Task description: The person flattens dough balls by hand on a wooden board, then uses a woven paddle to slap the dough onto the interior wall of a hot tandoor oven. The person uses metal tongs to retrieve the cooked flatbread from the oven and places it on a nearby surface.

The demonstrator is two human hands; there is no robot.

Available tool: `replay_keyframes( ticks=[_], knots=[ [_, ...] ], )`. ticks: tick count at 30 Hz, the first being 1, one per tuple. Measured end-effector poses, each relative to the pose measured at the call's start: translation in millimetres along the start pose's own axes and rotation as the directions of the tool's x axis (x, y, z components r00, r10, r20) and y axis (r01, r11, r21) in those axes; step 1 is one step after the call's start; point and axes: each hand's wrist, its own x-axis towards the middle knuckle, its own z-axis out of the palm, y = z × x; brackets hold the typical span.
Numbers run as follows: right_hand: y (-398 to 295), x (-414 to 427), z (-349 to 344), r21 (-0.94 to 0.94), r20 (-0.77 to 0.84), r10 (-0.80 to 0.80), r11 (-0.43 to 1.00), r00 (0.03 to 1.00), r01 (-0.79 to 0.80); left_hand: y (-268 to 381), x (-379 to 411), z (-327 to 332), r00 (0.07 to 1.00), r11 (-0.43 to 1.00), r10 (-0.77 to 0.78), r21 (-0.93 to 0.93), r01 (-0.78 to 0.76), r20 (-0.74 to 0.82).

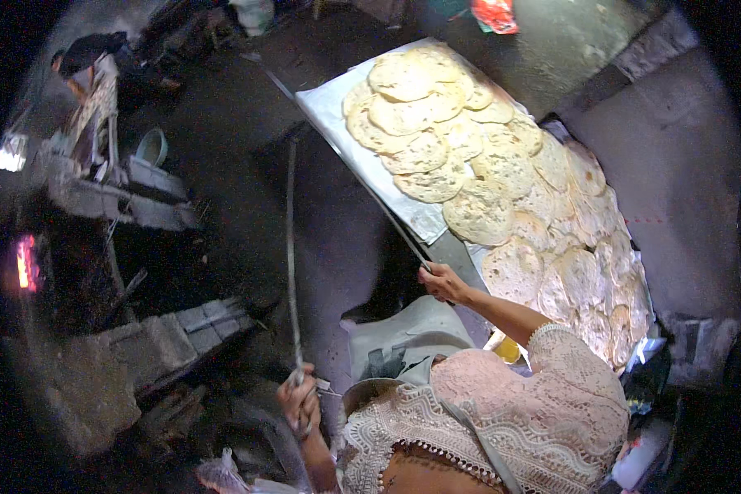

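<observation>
My left hand (301, 401) is closed around the lower end of a long thin metal rod (292, 247), which stands out nearly straight ahead over the dark floor. My right hand (446, 283) grips a second thin rod (401, 230) that runs forward and left, close along the table's near edge. Many round flatbreads (478, 213) lie overlapping on a table, partly on a white cloth (330, 102). No bread touches either hand. Below my right hand, a pale cloth-like sheet (407, 327) covers something in front of my body.
At the left, a fire (26, 262) glows beyond masonry ledges (167, 336). Another person (92, 58) bends over at the upper left, near a round basin (152, 147). A red plastic bag (495, 15) lies on the far floor. A yellow thing (507, 351) sits under my right arm.
</observation>
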Motion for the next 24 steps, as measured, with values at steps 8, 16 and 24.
replay_keyframes(
  ticks=[8,16,24],
  knots=[
    [-129,122,152,-0.091,0.564,-0.107,0.977,0.819,0.191,25,-73,-84,0.719,0.933,0.335,0.108,-0.343,-0.609],
    [-295,188,450,-0.023,0.995,-0.025,0.891,0.099,0.453,140,-88,-158,0.061,0.769,0.478,0.384,-0.511,-0.876],
    [-433,172,722,0.12,0.939,0.079,0.838,-0.336,0.533,380,10,-190,-0.397,0.167,0.678,0.655,-0.737,-0.619]
  ],
)
